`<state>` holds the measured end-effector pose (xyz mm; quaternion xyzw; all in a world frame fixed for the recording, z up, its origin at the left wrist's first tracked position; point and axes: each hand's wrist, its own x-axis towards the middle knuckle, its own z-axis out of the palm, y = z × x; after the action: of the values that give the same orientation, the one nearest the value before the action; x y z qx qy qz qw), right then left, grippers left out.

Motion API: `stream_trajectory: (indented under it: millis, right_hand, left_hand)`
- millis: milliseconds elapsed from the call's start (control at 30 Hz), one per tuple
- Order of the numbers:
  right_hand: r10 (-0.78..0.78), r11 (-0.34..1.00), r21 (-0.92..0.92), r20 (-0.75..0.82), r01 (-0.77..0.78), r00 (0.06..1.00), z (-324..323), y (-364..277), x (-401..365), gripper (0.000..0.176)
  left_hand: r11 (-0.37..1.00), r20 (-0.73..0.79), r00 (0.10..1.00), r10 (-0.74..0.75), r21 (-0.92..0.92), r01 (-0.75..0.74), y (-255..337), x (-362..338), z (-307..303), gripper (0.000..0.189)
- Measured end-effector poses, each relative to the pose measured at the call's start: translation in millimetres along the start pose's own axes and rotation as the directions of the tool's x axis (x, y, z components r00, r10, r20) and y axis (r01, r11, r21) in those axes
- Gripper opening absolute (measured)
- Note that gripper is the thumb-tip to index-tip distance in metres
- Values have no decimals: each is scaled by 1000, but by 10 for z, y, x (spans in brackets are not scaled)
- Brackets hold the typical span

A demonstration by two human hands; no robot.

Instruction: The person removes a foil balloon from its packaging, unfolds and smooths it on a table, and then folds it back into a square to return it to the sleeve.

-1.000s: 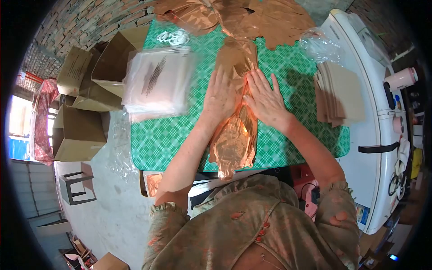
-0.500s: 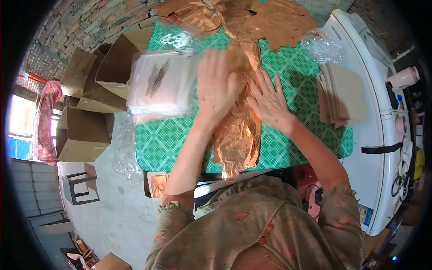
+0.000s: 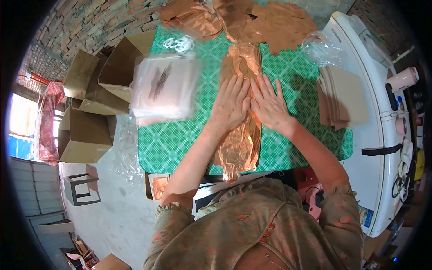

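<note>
A long, flattened piece of copper-coloured foil (image 3: 240, 148), like a deflated foil balloon, lies lengthwise on the green checked tablecloth (image 3: 175, 144). Its crumpled near end reaches the table's front edge. My left hand (image 3: 230, 102) rests flat on the middle of the foil, fingers stretched forward. Beside it, my right hand (image 3: 271, 104) lies palm down over the foil's right edge, partly on the cloth, fingers slightly spread. The thumbs nearly meet. Further back, more copper foil sheets (image 3: 288, 27) are spread across the table's far edge.
Left on the table is a stack of clear plastic bags (image 3: 166, 94), with white cord or rings (image 3: 179, 43) behind. At right are brown card sheets (image 3: 344, 94) and crumpled clear plastic (image 3: 324, 48). Open cardboard boxes (image 3: 87, 135) stand left; a white fridge (image 3: 366, 121) lies right.
My left hand, blurred and raised over the foil's left side, has come down and back onto the foil beside my right hand. The right hand has hardly moved.
</note>
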<state>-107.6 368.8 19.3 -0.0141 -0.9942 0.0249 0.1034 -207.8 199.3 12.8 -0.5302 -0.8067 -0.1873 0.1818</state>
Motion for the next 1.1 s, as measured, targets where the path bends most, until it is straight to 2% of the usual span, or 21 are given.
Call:
stream_trajectory:
  millis: [100, 200, 400, 633, 800, 900, 1000, 1100]
  right_hand:
    - [15, 999, 31, -20, -15, 1000, 22, 24, 18, 68]
    - [76, 996, 43, 46, -78, 996, -60, 51, 126, 66]
    - [124, 992, 32, -73, -122, 990, 107, 274, 499, 63]
    - [119, 992, -21, -87, -121, 989, 157, 516, 851, 63]
    - [128, 989, -59, -90, -134, 988, 193, 604, 1013, 62]
    - [105, 956, -276, 3, -100, 994, 20, 597, 1087, 61]
    - [-60, 947, -320, -112, 21, 992, 12, 571, 929, 59]
    - [-212, 941, -312, -241, 132, 947, 132, 534, 633, 56]
  left_hand:
    - [1000, 12, 1000, -7, -4, 7, 29, 16, -31, 54]
    - [1000, 32, 999, -31, -2, 31, 46, 33, -46, 55]
    - [998, 58, 997, -48, -31, 50, 69, 43, -96, 56]
    - [997, 101, 993, -64, -30, 68, 97, 64, -143, 59]
    - [999, 28, 999, -45, -14, 45, 70, 42, -59, 62]
    - [999, 32, 999, -37, -1, 37, 61, 37, -49, 61]
    - [1000, 31, 999, -31, 2, 31, 76, 26, -54, 58]
    - [999, 45, 998, -41, 22, 40, 61, 28, -38, 59]
